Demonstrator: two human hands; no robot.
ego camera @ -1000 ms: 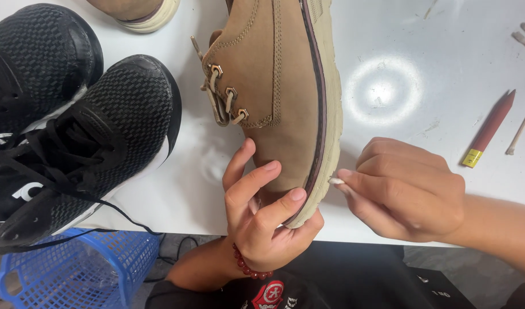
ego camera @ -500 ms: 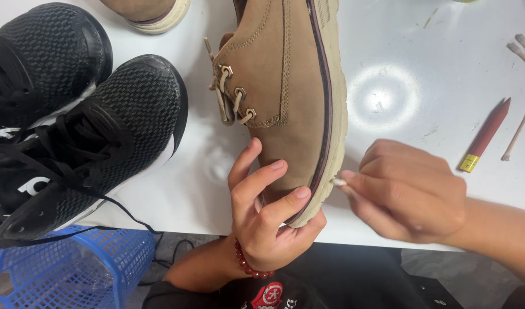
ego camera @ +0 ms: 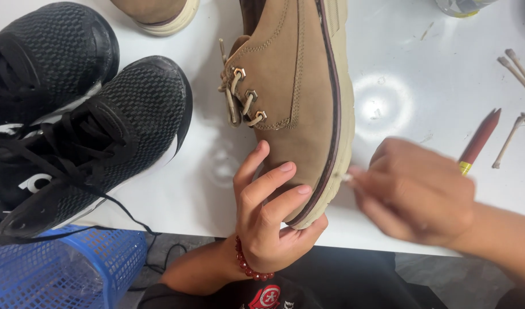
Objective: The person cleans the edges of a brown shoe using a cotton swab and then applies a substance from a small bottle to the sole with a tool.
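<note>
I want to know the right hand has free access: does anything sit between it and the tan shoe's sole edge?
Nothing visible does. The right hand, blurred, holds a small pale-tipped stick right by the sole edge of the tan shoe, which the left hand grips at the toe.

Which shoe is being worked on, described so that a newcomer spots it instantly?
On the white table, it is the tan suede shoe lying on its side. The left hand cups its toe. Its neighbours, the black mesh sneakers, are untouched.

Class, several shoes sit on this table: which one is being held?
The tan suede lace-up shoe, tipped on its side with its toe gripped by the left hand; the black mesh sneakers lie untouched.
</note>
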